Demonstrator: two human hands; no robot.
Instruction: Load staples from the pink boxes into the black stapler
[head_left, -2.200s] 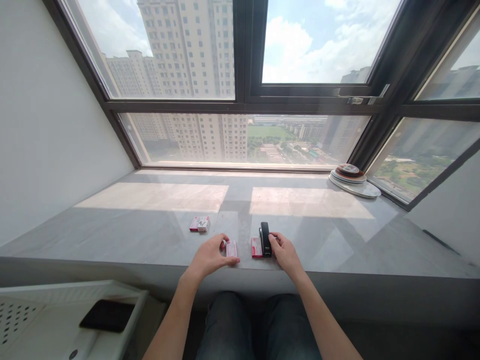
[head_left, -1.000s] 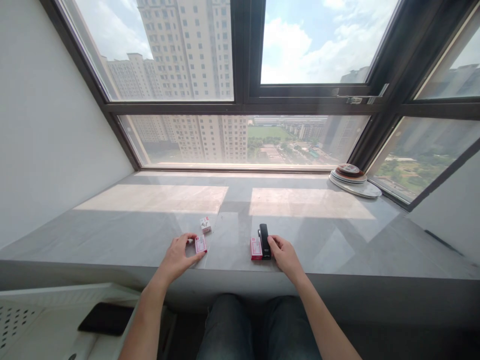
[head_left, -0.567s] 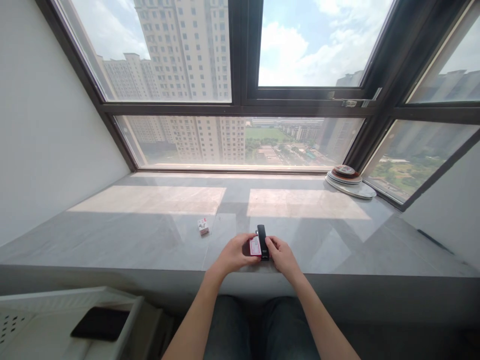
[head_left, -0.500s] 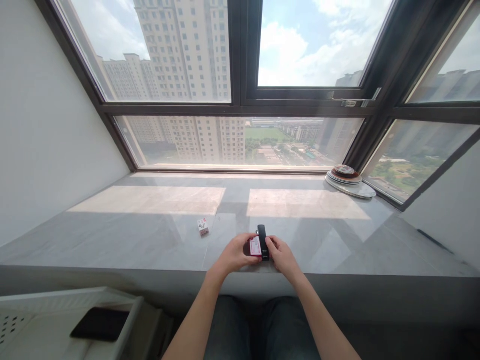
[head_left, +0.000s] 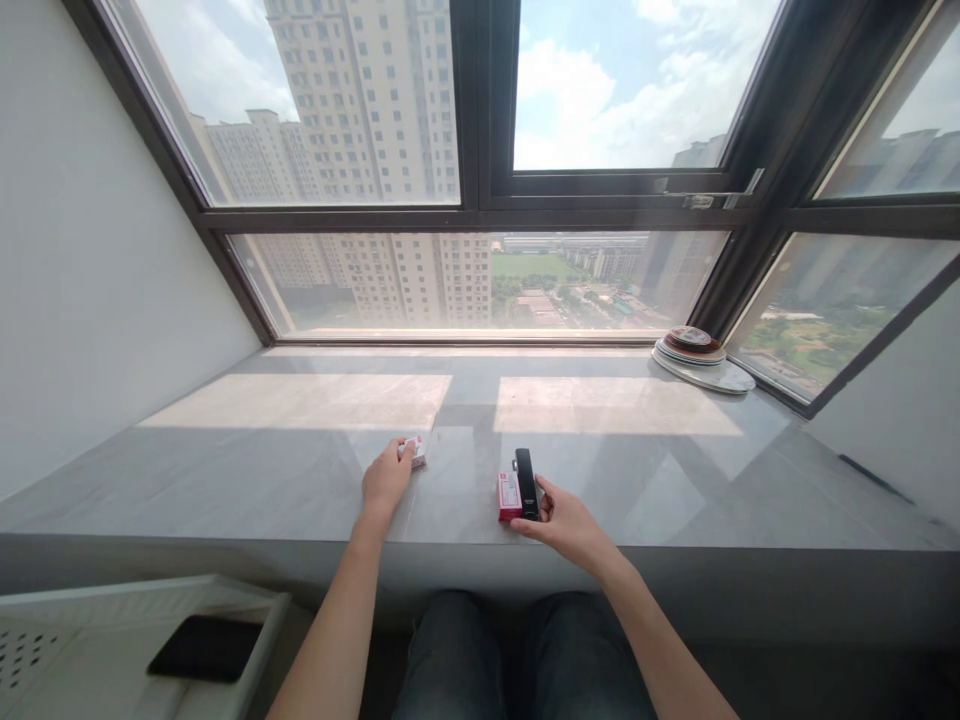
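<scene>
My left hand (head_left: 387, 480) reaches to a small white box (head_left: 418, 455) with red print, its fingers closed on the box's sides. A black stapler (head_left: 526, 484) stands on the sill, pointing away from me. Against its left side sits a red and white box (head_left: 509, 496). My right hand (head_left: 562, 517) grips the stapler from the right: the fingers rest along its side, and the thumb lies across its near end, by the red box's near edge. The hand partly hides the stapler's lower right side.
Both hands work over a grey marble windowsill (head_left: 262, 480). A stack of plates (head_left: 697, 360) stands in its far right corner, by the window frame (head_left: 480, 218). Below the sill, at lower left, a black phone-like slab (head_left: 206, 648) lies in a white plastic basket (head_left: 112, 590).
My left hand has let go of the red and white box and moved left onto the small white box. The right hand has shifted its thumb to the stapler's near end.
</scene>
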